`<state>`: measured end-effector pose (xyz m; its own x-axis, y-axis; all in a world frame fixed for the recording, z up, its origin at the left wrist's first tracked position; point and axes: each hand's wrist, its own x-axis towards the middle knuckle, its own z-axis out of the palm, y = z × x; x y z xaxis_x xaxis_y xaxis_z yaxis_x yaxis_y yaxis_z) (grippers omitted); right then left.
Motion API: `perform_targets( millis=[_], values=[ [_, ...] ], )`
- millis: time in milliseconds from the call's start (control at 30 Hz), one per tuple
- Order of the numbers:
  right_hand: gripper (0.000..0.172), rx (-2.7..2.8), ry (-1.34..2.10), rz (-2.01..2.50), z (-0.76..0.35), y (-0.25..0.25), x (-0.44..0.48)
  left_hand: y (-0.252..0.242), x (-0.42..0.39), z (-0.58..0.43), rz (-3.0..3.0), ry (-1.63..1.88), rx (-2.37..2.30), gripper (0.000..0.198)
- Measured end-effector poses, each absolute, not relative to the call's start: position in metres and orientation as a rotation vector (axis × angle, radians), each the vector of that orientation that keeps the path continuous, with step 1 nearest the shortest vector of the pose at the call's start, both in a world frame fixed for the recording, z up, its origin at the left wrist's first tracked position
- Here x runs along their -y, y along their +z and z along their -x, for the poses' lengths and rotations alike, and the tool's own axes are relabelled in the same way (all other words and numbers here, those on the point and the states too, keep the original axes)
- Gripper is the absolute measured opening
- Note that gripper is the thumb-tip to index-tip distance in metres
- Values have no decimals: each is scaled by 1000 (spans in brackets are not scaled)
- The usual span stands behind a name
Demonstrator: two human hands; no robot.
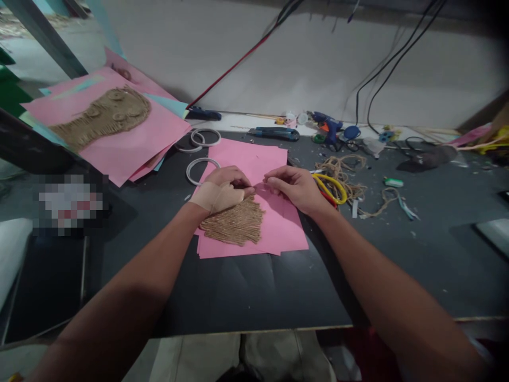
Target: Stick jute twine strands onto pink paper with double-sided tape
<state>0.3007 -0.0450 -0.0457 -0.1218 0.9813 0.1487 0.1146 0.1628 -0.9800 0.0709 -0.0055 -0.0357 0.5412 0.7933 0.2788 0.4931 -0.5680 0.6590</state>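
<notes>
I judge this to be one more row going down. My left hand (pixel 222 188) and right hand (pixel 294 188) each have their grip pinched shut on a thin strand (pixel 259 187) at the top of the twine patch (pixel 234 225), which lies on pink paper (pixel 284 233) mid-desk (pixel 238 297). The next move calls for pressing the strand straight against the row below. The desk is open toward me. Yellow scissors (pixel 332 187) lie just beside my right hand and a tape ring (pixel 199 171) just beside my left.
</notes>
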Motion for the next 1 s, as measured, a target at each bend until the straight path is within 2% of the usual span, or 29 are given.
perform_targets(
  millis=[400,600,1000],
  values=[
    [34,1494,1088,1175,-295,-41,47,-34,6,-71,-2238,745,-1063,7],
    [26,1577,1010,1258,-291,-35,52,-35,5,-71,-2260,741,-1052,4],
    [27,1465,1099,1236,-291,-42,50,-35,5,-71,-2283,737,-1057,5]
  ],
)
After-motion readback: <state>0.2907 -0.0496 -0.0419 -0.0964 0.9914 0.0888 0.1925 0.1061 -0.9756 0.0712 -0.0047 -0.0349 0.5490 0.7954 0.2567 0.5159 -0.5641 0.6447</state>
